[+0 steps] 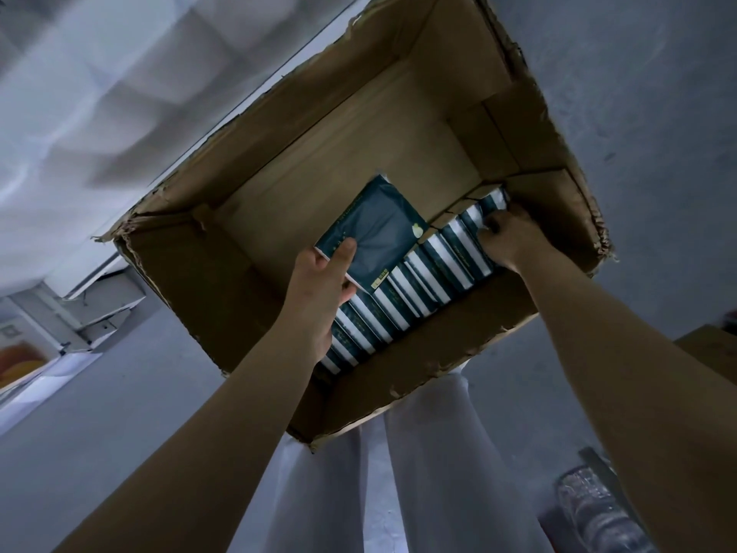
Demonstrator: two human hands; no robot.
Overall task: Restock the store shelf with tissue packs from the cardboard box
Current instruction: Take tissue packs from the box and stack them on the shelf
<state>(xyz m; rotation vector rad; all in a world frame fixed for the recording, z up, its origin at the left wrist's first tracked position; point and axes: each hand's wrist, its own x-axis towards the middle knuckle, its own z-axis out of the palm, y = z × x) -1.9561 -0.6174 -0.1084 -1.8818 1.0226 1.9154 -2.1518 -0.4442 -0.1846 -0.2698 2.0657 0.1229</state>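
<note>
Head view, looking down into an open cardboard box (399,125) with torn flaps, which fills the centre of the frame and stands on a grey floor (638,93). Along the box wall nearest the lower right of the frame we see a row of tissue packs (422,281), dark green with white edges, standing on edge and pressed side by side; the remaining box bottom shows bare cardboard. The left hand (319,281) enters from the lower left and holds one tissue pack (383,229) just above the row, thumb across its dark front face and fingers behind it, the pack tilted toward the upper left. The right hand (514,237) enters from the lower right and reaches to the upper right end of the row, its fingers curled tightly onto the end pack (492,203); how far they enclose it we cannot tell. White trousers (418,472) occupy the lower centre, and a blurred white fixture (99,297) lies at the left edge.
</note>
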